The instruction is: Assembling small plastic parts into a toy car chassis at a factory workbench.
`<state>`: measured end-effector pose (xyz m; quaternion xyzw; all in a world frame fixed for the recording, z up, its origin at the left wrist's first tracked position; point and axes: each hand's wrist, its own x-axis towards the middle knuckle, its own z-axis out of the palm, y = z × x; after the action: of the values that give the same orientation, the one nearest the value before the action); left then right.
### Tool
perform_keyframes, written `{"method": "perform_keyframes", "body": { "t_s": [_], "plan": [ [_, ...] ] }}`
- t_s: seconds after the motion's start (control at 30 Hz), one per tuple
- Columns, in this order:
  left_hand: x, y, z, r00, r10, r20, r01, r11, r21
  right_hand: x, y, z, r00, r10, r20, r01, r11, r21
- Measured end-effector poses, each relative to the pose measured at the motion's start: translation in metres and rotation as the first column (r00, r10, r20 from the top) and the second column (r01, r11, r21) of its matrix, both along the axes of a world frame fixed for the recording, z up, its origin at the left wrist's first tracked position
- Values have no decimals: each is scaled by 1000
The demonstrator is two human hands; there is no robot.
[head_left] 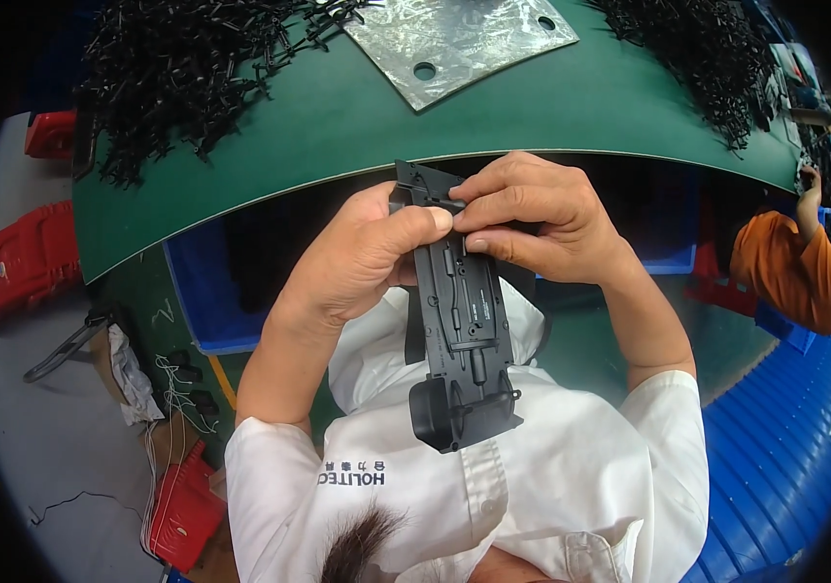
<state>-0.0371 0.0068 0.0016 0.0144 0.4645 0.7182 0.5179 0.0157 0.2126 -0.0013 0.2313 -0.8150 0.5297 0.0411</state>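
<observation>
A long black plastic housing (478, 316) with ribs, pegs and a boxy lower end stretches from the table edge back toward my chest. My left hand (362, 248) is closed around its far part, the thumb pressed on the upper face. Close to that thumb, my right hand (537, 214) has its fingertips pinched together at the housing's far end. A small dark piece seems to be between the right fingers, but they cover most of it and I cannot make out what it is.
Beyond my hands lies a green table (313, 146) with a scratched metal plate (474, 44). Heaps of small black plastic parts (177, 73) flank the plate. Blue bins (206, 291) sit below, red chairs (29, 257) at left. Another person's orange sleeve (789, 267) shows at right.
</observation>
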Motion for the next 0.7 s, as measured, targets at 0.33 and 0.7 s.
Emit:
{"method": "perform_keyframes", "body": {
  "t_s": [0.33,0.7],
  "plan": [
    [0,-1,-5,999,-14,-40,14,1000,-5,2,-4,5,996,-85,31,85,996,5],
    [-1,-3,-11,999,-38,28,38,999,6,6,-6,-1,996,-84,-38,86,995,52]
  ]
}}
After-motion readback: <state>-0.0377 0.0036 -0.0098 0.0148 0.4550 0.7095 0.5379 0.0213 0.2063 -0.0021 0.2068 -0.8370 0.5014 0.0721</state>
